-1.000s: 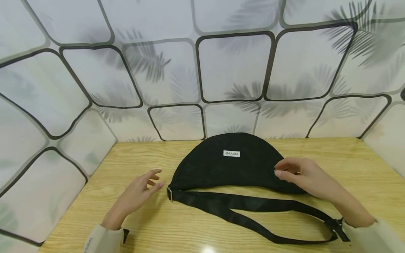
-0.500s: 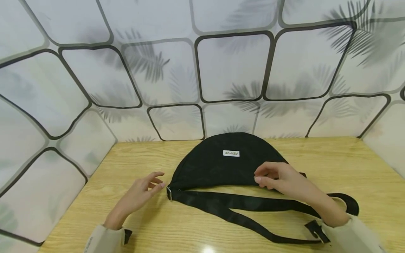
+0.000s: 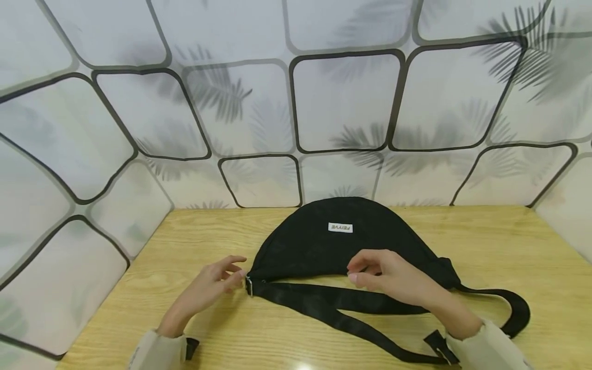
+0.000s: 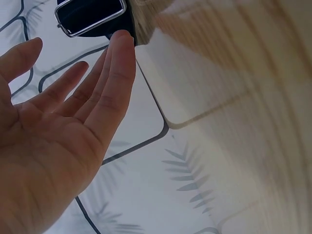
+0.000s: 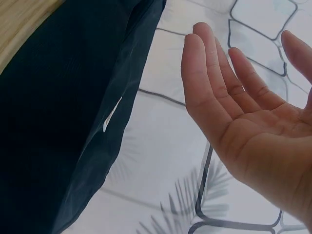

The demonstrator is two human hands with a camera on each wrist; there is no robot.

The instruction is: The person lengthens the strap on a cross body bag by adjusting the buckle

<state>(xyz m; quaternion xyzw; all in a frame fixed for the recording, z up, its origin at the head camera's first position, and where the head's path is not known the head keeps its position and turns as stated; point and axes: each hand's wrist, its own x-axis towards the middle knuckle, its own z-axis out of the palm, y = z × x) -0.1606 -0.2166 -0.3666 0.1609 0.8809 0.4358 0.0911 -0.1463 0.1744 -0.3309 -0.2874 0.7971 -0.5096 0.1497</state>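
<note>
A black half-moon waist bag lies flat on the table, its curved side toward the wall and a small white label upside down on its front. Its black strap loops over the wood in front of it. At the bag's left corner is a metal strap buckle, with my left hand right beside it, fingers relaxed and holding nothing. In the left wrist view the fingertips come close to the buckle; contact is uncertain. My right hand hovers over the bag's front edge with loosely bent fingers, holding nothing.
The wooden table reaches back to a pale patterned wall, with another panel along the left side. Dark tabs stick out by both sleeves. Part of the strap curls on the right, partly hidden by my right forearm.
My right hand has moved left from the bag's right end to near its middle, uncovering the right corner and strap. My left hand has shifted slightly right toward the buckle.
</note>
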